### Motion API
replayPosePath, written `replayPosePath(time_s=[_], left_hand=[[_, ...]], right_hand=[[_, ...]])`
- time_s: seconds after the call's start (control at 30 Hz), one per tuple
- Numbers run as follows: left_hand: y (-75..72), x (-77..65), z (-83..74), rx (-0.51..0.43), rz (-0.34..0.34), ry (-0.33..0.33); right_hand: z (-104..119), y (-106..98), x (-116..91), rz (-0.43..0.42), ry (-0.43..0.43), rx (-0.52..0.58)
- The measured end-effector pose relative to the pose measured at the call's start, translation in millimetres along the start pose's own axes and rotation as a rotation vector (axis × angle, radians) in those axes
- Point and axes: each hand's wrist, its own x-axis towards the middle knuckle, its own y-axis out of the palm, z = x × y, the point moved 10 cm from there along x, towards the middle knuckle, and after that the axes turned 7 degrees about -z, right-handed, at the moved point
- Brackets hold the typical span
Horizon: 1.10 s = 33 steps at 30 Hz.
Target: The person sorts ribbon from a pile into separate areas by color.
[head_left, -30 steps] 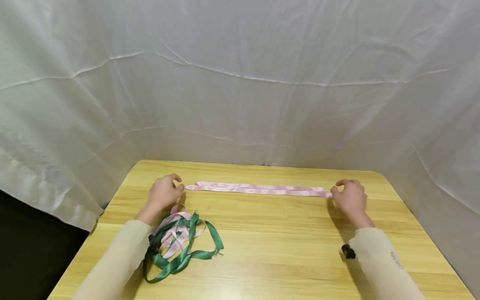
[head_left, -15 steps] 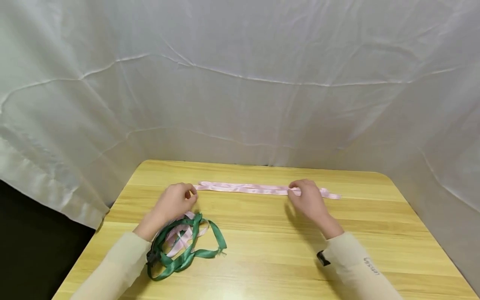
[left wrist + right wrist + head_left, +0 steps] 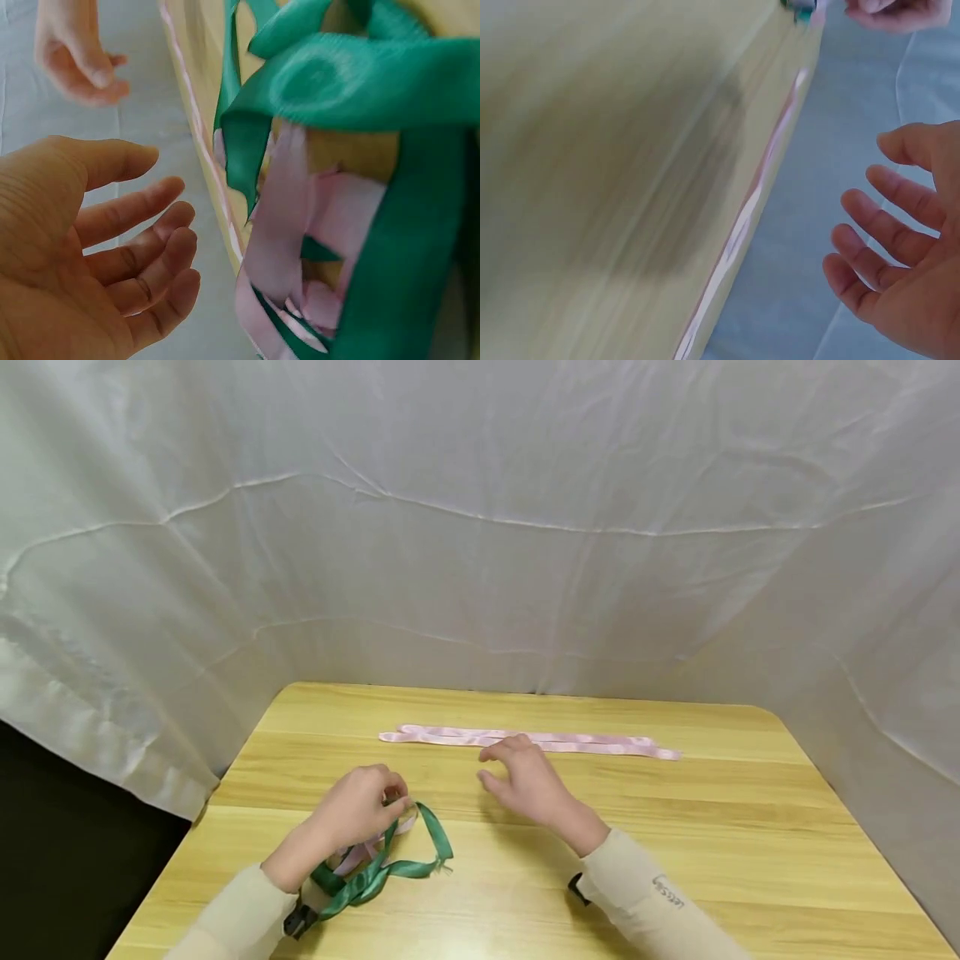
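A tangled pile of green ribbon [image 3: 408, 867] and pink ribbon [image 3: 279, 217] lies at the left of the table. My left hand [image 3: 360, 810] is over the pile's far side, its fingers loosely bent and, in the left wrist view, holding nothing. Part of the pile is hidden beneath this hand. Two pink ribbon strips [image 3: 600, 743] lie side by side along the back of the table, roughly straight. My right hand [image 3: 528, 785] hovers just in front of their middle, and its fingers [image 3: 881, 223] are spread and relaxed with nothing in them.
The wooden table [image 3: 675, 835] has rounded far corners. Pale cloth curtains [image 3: 480, 568] hang behind it and along both sides. A dark area [image 3: 67, 852] shows below the curtain at the left.
The right hand has left the right end of the pink strips and moved left. The left hand has moved from their left end towards me, over the tangled ribbons.
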Motion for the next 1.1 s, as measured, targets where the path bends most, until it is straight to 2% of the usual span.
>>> replayPosePath(time_s=[0.2, 0.27, 0.47, 0.6, 0.77, 0.93, 1.1], left_hand=[[3.1, -6.8, -13.5, 0.074, -0.035, 0.107], [4.4, -7.9, -15.3, 0.086, -0.039, 0.12], [10.4, -11.5, -10.3, 0.058, -0.004, 0.031], [12.2, -13.6, -8.4, 0.079, -0.007, -0.003], [15.9, -14.7, -5.4, 0.107, -0.027, -0.004], [22.2, -16.0, -0.6, 0.097, -0.029, 0.0], [24.3, -18.7, 0.8, 0.074, -0.035, 0.038]], right_hand=[[26, 31, 2, 0.121, -0.053, 0.012], [33, 40, 1, 0.163, -0.058, 0.013], [48, 59, 1, 0.244, -0.074, -0.011], [53, 70, -1, 0.276, -0.083, -0.032], [58, 82, -4, 0.304, -0.094, -0.058], [63, 93, -7, 0.33, -0.119, -0.103], [63, 103, -10, 0.375, -0.118, -0.123]])
